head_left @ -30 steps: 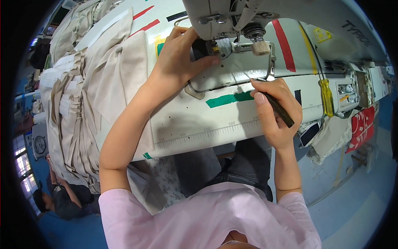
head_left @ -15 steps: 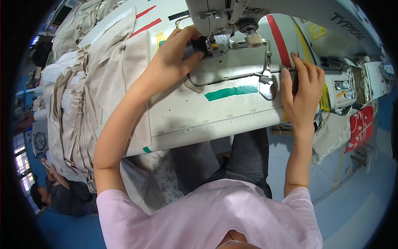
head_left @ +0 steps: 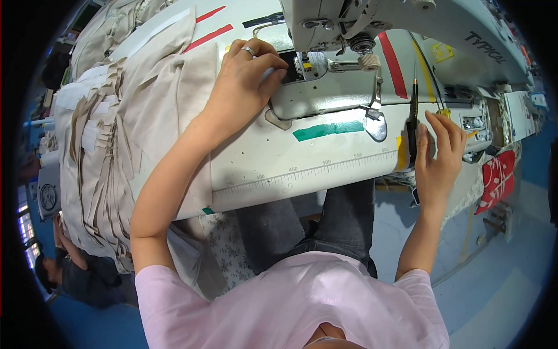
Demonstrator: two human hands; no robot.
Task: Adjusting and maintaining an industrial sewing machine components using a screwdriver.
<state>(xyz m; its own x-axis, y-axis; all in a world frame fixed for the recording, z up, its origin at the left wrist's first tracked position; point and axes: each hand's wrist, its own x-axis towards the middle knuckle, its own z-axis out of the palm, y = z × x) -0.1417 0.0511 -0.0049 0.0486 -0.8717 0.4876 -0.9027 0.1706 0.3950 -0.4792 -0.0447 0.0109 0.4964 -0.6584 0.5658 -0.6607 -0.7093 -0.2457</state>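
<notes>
My left hand (head_left: pixel 244 81), a ring on one finger, reaches to the needle area of the white sewing machine (head_left: pixel 372 23). Its fingers are curled against the machine's head, and what the fingertips hold is hidden. My right hand (head_left: pixel 439 154) rests at the right end of the white machine table (head_left: pixel 279 168) with its fingers spread. Its thumb lies beside a thin black tool (head_left: pixel 412 116) that lies lengthwise on the table. A green tape strip (head_left: pixel 328 130) marks the table between my hands.
A stack of beige fabric pieces (head_left: pixel 110 128) covers the table's left side and hangs over its edge. A red printed cloth (head_left: pixel 494 180) hangs at the right. Another person (head_left: pixel 75 273) is at the lower left. Small parts and a yellow-handled tool (head_left: pixel 444 110) lie at the far right.
My right hand carried the black tool from near the green tape to the table's right end and let go of it there. My left hand stayed at the needle.
</notes>
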